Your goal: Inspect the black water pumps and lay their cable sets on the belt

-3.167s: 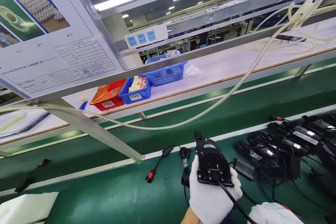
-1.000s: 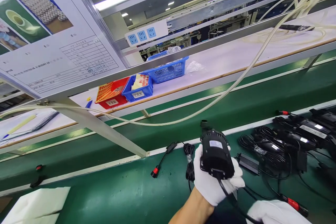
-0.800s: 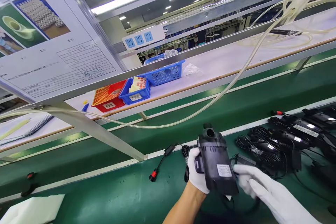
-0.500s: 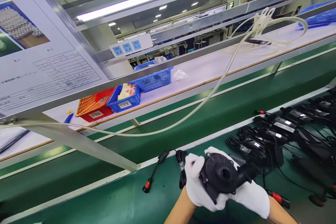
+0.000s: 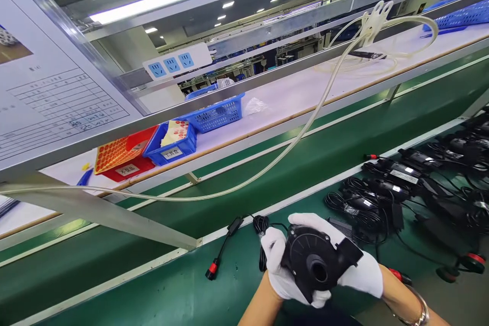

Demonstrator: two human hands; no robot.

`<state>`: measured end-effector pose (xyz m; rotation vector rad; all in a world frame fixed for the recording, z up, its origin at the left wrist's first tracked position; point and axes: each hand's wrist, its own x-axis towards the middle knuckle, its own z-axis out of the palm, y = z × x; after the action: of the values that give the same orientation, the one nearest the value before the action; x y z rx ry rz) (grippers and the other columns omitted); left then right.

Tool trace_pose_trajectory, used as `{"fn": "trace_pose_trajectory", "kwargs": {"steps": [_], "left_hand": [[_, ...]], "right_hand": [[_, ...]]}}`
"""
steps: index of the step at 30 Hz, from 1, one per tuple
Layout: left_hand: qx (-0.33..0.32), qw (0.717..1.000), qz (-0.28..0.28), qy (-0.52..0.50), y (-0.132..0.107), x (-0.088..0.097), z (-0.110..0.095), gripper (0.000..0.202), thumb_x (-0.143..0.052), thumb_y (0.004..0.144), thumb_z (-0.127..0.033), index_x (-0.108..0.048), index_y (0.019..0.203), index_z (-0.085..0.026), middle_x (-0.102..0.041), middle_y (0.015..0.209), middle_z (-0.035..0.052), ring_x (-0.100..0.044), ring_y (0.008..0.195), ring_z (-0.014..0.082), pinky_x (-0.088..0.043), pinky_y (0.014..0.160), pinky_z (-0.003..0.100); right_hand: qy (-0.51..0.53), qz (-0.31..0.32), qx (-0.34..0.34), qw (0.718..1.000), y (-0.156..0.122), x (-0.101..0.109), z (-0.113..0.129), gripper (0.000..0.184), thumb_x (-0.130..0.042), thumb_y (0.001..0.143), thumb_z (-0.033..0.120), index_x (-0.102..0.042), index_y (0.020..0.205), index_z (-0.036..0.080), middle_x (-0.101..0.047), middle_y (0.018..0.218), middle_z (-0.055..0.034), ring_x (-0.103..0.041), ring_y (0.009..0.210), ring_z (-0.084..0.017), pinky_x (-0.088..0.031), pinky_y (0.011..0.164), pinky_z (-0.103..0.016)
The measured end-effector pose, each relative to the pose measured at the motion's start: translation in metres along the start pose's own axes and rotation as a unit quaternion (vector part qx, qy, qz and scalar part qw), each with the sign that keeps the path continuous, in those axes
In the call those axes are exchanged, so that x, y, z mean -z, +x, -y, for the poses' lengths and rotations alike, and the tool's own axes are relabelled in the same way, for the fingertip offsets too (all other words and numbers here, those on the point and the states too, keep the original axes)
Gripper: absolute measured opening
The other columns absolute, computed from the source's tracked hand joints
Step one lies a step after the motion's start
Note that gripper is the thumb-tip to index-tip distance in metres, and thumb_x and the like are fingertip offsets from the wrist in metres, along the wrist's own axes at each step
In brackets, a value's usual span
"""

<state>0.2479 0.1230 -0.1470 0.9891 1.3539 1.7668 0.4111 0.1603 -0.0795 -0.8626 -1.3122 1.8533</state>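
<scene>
Both my hands wear white gloves and hold a black pump (image 5: 305, 249) above the green bench. It has a round ribbed cover, a hollow round port facing toward me and a ridged outlet on its right side. My left hand (image 5: 275, 257) wraps its fingers round the left and lower edge. My right hand (image 5: 361, 275) grips it from behind and the right, with fingers stretched along the top; part of that hand is hidden by the pump. Just behind my left hand lies a coiled black cable (image 5: 262, 224), joined to a lead with a red-and-black connector (image 5: 212, 269).
Several black pumps with coiled cables (image 5: 367, 204) crowd the bench at right. On the shelf behind stand a red bin (image 5: 126, 168), a blue bin (image 5: 171, 153) and a blue basket (image 5: 217, 117). A clear hose (image 5: 275, 163) hangs across, near a slanted metal brace (image 5: 153, 226).
My hands have tilted the pump so its round port points lower and its ridged outlet shows more clearly. The whole view has shifted slightly, with the shelf things now farther left.
</scene>
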Motion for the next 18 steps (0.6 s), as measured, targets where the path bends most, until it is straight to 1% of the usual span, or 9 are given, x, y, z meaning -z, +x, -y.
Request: {"fn": "trace_pose_trajectory", "kwargs": {"steps": [1,2,5,7,10,11,13,15,18], "left_hand": [[-0.038,0.999,0.006,0.020,-0.001,-0.001,-0.001,0.076,-0.086,0.009,-0.064,-0.054,0.069,-0.029,-0.050,0.077,0.0012,-0.056,0.094,0.0382,-0.038,0.095,0.057],[-0.057,0.998,0.010,0.027,-0.001,-0.002,-0.001,0.075,-0.086,0.012,-0.065,-0.053,0.068,-0.029,-0.049,0.076,0.0010,-0.057,0.091,0.0374,-0.039,0.092,0.057],[-0.032,0.999,-0.017,-0.024,-0.003,-0.005,-0.005,0.074,-0.088,0.013,-0.062,-0.055,0.070,-0.029,-0.049,0.072,0.0013,-0.056,0.092,0.0378,-0.040,0.087,0.054],[-0.012,0.999,-0.020,-0.045,-0.005,-0.007,-0.007,0.075,-0.091,0.012,-0.055,-0.056,0.073,-0.029,-0.049,0.071,0.0014,-0.055,0.094,0.0382,-0.039,0.089,0.053],[-0.005,1.000,0.022,-0.011,-0.005,-0.009,-0.009,0.073,-0.093,0.014,-0.049,-0.055,0.074,-0.029,-0.053,0.076,0.0029,-0.054,0.097,0.0382,-0.037,0.094,0.053],[-0.008,1.000,0.028,0.001,-0.005,-0.009,-0.009,0.073,-0.092,0.015,-0.051,-0.055,0.074,-0.028,-0.055,0.080,0.0040,-0.054,0.099,0.0388,-0.037,0.094,0.053],[-0.022,0.999,0.020,0.016,-0.006,-0.010,-0.009,0.074,-0.091,0.018,-0.054,-0.056,0.078,-0.028,-0.059,0.088,0.0064,-0.054,0.104,0.0405,-0.036,0.095,0.053],[-0.045,0.999,0.010,0.029,-0.007,-0.011,-0.009,0.076,-0.091,0.019,-0.052,-0.058,0.083,-0.028,-0.060,0.091,0.0076,-0.054,0.105,0.0414,-0.036,0.097,0.055],[-0.065,0.996,0.018,0.060,-0.009,-0.012,-0.009,0.075,-0.090,0.024,-0.049,-0.058,0.088,-0.029,-0.060,0.095,0.0069,-0.055,0.106,0.0410,-0.034,0.102,0.057]], "right_hand": [[-0.005,-0.001,0.002,1.000,-0.001,0.001,0.000,0.047,-0.072,0.083,0.039,-0.063,0.129,0.034,-0.066,0.142,-0.0060,-0.061,0.133,-0.033,-0.038,0.121,-0.057],[-0.010,-0.001,0.002,1.000,-0.001,0.002,0.000,0.046,-0.071,0.084,0.039,-0.063,0.129,0.033,-0.067,0.141,-0.0061,-0.061,0.133,-0.033,-0.038,0.121,-0.057],[-0.023,0.002,0.005,1.000,-0.003,0.005,0.000,0.049,-0.073,0.084,0.041,-0.062,0.131,0.033,-0.066,0.142,-0.0070,-0.060,0.133,-0.034,-0.038,0.121,-0.057],[-0.027,0.002,0.006,1.000,-0.004,0.006,0.001,0.051,-0.072,0.084,0.042,-0.062,0.132,0.032,-0.065,0.143,-0.0074,-0.061,0.132,-0.034,-0.038,0.120,-0.058],[-0.068,-0.006,0.013,0.998,-0.004,0.008,0.005,0.054,-0.075,0.081,0.042,-0.065,0.133,0.031,-0.068,0.139,-0.0068,-0.060,0.132,-0.036,-0.039,0.120,-0.058],[-0.094,-0.005,0.017,0.995,-0.003,0.009,0.007,0.057,-0.078,0.078,0.041,-0.066,0.133,0.031,-0.069,0.137,-0.0065,-0.059,0.133,-0.037,-0.039,0.120,-0.058],[-0.139,0.000,0.026,0.990,-0.003,0.010,0.010,0.063,-0.083,0.074,0.038,-0.066,0.134,0.031,-0.070,0.135,-0.0060,-0.058,0.134,-0.038,-0.039,0.121,-0.059],[-0.155,0.005,0.035,0.987,-0.003,0.011,0.010,0.069,-0.085,0.071,0.035,-0.064,0.137,0.031,-0.069,0.137,-0.0062,-0.058,0.134,-0.037,-0.039,0.121,-0.058],[-0.158,0.005,0.046,0.986,-0.004,0.014,0.006,0.074,-0.085,0.072,0.031,-0.058,0.141,0.031,-0.064,0.143,-0.0070,-0.058,0.135,-0.036,-0.039,0.122,-0.057]]}}
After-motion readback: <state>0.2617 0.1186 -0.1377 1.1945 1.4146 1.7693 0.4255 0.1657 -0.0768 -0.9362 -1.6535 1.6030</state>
